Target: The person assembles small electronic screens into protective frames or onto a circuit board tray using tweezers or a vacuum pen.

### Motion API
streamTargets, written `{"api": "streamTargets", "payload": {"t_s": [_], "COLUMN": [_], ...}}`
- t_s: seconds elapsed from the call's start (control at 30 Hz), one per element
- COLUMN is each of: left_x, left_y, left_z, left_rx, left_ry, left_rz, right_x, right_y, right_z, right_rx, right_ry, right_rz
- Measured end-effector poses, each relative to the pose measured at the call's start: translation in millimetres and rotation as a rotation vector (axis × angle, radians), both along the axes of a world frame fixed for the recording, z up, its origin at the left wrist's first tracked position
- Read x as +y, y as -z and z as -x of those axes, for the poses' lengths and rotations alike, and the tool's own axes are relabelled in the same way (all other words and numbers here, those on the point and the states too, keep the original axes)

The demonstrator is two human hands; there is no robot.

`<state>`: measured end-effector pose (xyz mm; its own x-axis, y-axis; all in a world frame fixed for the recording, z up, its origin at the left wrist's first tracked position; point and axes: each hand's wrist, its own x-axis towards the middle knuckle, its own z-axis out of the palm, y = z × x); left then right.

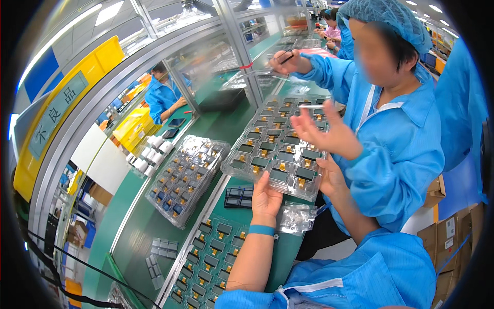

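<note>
Both my hands support a clear plastic tray (230, 164) filled with small dark display modules that have orange flex tabs. My left hand (266, 198), with a blue band at the wrist, grips the tray's near edge, thumb on top. At the near right corner my right hand (332, 177) is closed on the same tray. Over the tray hovers a co-worker's hand (329, 131) with a thin white stick across its fingers. The co-worker's other hand (290, 62) pinches a small dark object that I cannot make out.
Left of the held tray lies a stack of filled trays (188, 177) on the green bench. Another module tray (206, 262) lies near me. A crumpled clear bag (297, 219) and dark strips (238, 198) are beside my left hand. A metal post (239, 51) rises behind.
</note>
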<state>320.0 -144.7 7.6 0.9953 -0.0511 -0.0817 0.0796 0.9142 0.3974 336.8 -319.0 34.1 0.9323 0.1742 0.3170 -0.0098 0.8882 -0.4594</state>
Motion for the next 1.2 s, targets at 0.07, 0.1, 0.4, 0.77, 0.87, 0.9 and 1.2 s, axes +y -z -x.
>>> {"api": "streamTargets", "payload": {"t_s": [0.07, 0.1, 0.4, 0.77, 0.87, 0.9, 1.2], "left_x": [7, 13, 26, 48, 48, 48, 56], "left_y": [3, 5, -7, -3, -6, -7, -2], "left_z": [14, 22, 76, 129, 142, 147, 175], "left_rx": [0.008, 0.027, 0.061, 0.044, 0.044, 0.063, 0.117], "left_ry": [-0.036, -0.030, -0.091, -0.133, -0.143, -0.164, -0.224], "left_rz": [-0.023, 0.001, 0.055, 0.058, 0.054, 0.046, 0.057], "right_x": [-6, -2, 8, 17, 14, 13, 1], "right_y": [29, 36, 26, 23, 27, 29, 35], "right_z": [0, 3, 41, 64, 65, 64, 49], "right_rx": [0.132, 0.140, 0.107, 0.060, 0.098, 0.110, 0.144], "right_ry": [-0.030, -0.053, -0.094, -0.216, -0.269, -0.309, -0.214], "right_rz": [0.062, 0.060, 0.183, 0.251, 0.228, 0.194, 0.313]}}
